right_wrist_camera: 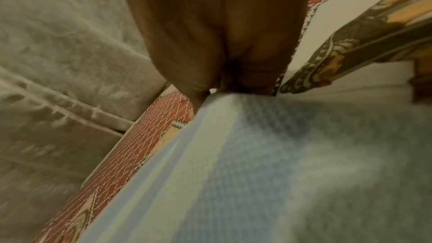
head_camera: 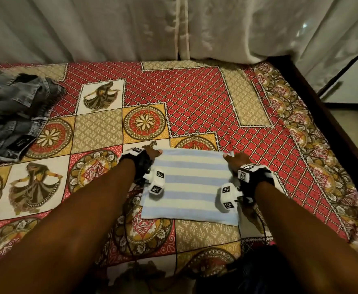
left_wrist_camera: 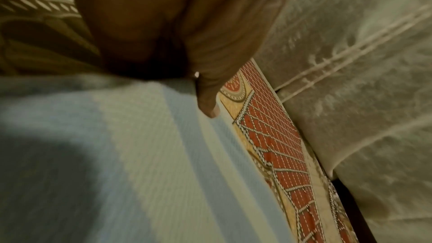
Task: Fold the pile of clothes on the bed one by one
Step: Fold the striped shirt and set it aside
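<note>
A person's two hands hold the far corners of a folded blue-and-white striped cloth point(head_camera: 189, 188) lying flat on a patterned bedspread point(head_camera: 197, 98), near the front edge of the bed. The left hand point(head_camera: 151, 153) sits at the cloth's far left corner, the right hand point(head_camera: 234, 160) at its far right corner, with the rest of the cloth stretching back toward the person between the two forearms.

In the left wrist view, the thumb point(left_wrist_camera: 207, 99) lies on top of the striped fabric right at its far edge, while the other fingers are tucked below the palm and out of sight; the corner appears pinched between them. In the right wrist view, the fingers point(right_wrist_camera: 198, 97) curl down over the cloth's far edge and the fabric rises to meet them, gripped at the corner. The cloth's near edge rests on the bedspread, clear of both hands.

Both wrists carry black straps with white marker cubes point(head_camera: 156, 183). A crumpled heap of denim clothing point(head_camera: 10, 111) lies at the bed's left side, well apart from the cloth. Pale curtains point(head_camera: 173, 26) hang behind the bed, and a dark wooden bed frame point(head_camera: 326, 102) runs along its right side.
</note>
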